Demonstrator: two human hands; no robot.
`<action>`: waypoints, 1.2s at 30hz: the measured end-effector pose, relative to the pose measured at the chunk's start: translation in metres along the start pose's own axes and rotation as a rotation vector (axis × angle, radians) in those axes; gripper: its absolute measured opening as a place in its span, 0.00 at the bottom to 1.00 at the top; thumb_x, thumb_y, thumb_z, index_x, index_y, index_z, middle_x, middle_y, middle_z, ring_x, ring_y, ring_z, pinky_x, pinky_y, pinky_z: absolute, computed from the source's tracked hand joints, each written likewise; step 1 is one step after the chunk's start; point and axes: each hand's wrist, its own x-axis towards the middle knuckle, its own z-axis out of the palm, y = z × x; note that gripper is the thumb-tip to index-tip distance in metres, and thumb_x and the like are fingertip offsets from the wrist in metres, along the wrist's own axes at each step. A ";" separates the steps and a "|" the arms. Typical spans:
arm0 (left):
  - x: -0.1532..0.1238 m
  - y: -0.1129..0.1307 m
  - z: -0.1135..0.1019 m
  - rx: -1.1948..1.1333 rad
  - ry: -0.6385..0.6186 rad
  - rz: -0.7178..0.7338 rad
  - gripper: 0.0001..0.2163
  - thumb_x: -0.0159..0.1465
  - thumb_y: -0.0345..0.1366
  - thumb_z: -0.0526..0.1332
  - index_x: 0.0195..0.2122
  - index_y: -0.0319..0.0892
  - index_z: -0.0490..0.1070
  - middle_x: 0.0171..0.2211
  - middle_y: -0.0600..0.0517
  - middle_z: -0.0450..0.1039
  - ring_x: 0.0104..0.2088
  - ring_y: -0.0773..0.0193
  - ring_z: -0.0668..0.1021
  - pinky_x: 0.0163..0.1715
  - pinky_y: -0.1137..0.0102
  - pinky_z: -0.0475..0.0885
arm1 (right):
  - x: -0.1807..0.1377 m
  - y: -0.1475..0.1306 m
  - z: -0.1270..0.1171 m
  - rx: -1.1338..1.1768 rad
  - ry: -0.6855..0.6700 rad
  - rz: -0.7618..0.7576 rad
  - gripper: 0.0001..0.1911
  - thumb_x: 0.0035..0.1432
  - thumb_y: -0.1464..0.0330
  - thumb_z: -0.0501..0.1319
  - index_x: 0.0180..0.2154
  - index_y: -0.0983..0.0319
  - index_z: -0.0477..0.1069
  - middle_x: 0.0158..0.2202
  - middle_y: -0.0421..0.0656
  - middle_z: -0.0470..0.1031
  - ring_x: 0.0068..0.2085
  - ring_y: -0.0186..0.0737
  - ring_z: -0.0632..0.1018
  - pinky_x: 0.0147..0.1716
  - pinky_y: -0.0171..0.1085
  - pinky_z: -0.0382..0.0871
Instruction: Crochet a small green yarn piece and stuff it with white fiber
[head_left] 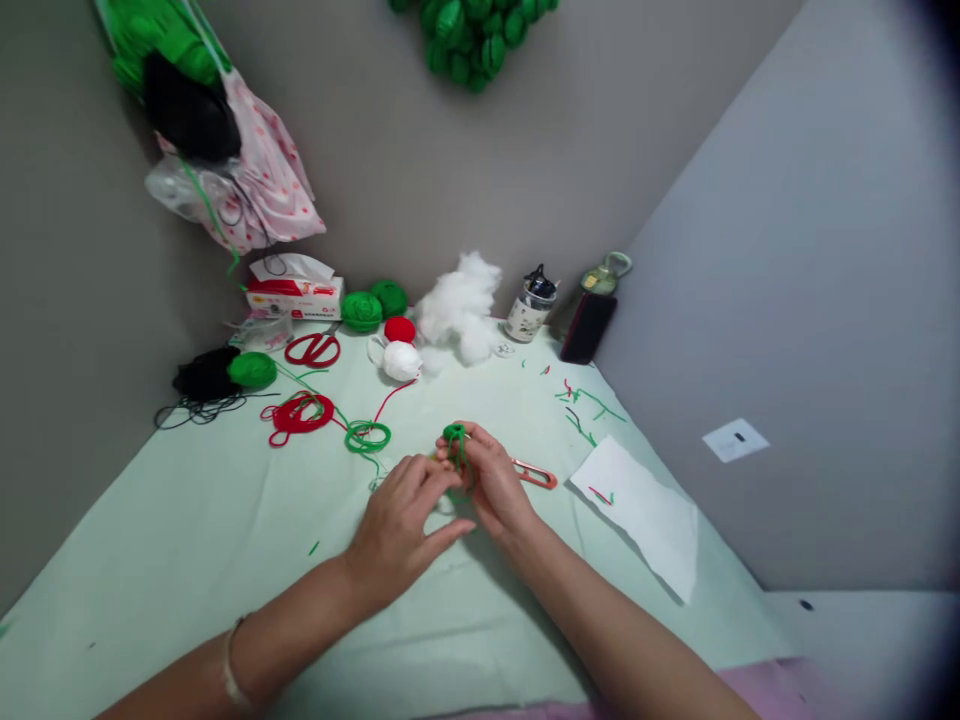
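Pale green cloth-covered table [187, 540]: bears everything; short red and green yarn clippings lie scattered over it.
White fluffy heap of stuffing [459, 305]: at the far edge, well apart from the hands.
White sheet of paper [645, 515]: flat, to the right of the right hand.
Left hand [397, 525]: fingers curled in toward the right hand, thumb stretched out. Whether the tips pinch anything cannot be told.
Right hand [491, 485]: closed in a pinch, thumb and fingers around the small green bundle of soft yarn [454, 436].
Orange flat metal thread snips [535, 474]: on the cloth just beside the right hand, partly behind it.
Bundle, place: above the table's middle, at the right fingertips, between the two hands.
Bundle, handling: likely very light, limp and squashy (it should deform rather than break). A firm fingertip pinch at its base would keep the loops from slipping loose.
Loose green yarn coil [367, 437]: near the left hand. Any strand joining it to the bundle is too thin to follow.
Hidden: the bundle's lower part, the left fingertips and any hook or needle (none can be made out).
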 end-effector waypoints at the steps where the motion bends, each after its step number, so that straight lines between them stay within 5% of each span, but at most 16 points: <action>1: 0.001 -0.001 0.001 0.002 -0.003 -0.025 0.09 0.65 0.35 0.68 0.45 0.41 0.75 0.41 0.46 0.73 0.43 0.52 0.74 0.44 0.60 0.70 | -0.001 0.002 0.001 -0.013 0.004 -0.008 0.11 0.45 0.72 0.69 0.34 0.62 0.74 0.31 0.42 0.81 0.30 0.33 0.80 0.29 0.29 0.74; 8: 0.004 -0.004 0.004 -0.110 0.009 -0.150 0.04 0.65 0.30 0.62 0.33 0.44 0.76 0.35 0.51 0.72 0.39 0.57 0.75 0.41 0.64 0.69 | -0.004 0.009 0.000 -0.123 -0.003 -0.082 0.12 0.47 0.66 0.69 0.35 0.61 0.73 0.30 0.43 0.81 0.29 0.37 0.79 0.30 0.36 0.75; 14: 0.008 0.000 0.000 -0.265 0.122 -0.359 0.08 0.66 0.41 0.63 0.33 0.43 0.70 0.32 0.54 0.69 0.29 0.64 0.69 0.31 0.69 0.65 | -0.009 0.001 -0.001 -0.332 0.007 -0.276 0.08 0.51 0.66 0.67 0.34 0.60 0.72 0.27 0.38 0.77 0.28 0.37 0.78 0.34 0.38 0.73; 22: 0.021 0.001 -0.011 -0.468 0.206 -0.467 0.14 0.65 0.47 0.59 0.29 0.43 0.66 0.29 0.55 0.65 0.31 0.63 0.68 0.34 0.68 0.63 | -0.015 -0.005 -0.005 -0.677 -0.065 -0.520 0.04 0.53 0.69 0.66 0.32 0.59 0.72 0.30 0.38 0.73 0.33 0.38 0.74 0.31 0.35 0.69; 36: 0.019 0.006 -0.040 -0.809 -0.064 -0.428 0.14 0.61 0.42 0.58 0.22 0.44 0.57 0.25 0.56 0.55 0.28 0.64 0.62 0.31 0.68 0.61 | 0.020 -0.026 -0.045 -0.729 0.026 -0.575 0.03 0.53 0.68 0.64 0.31 0.57 0.71 0.28 0.37 0.73 0.30 0.37 0.75 0.29 0.36 0.70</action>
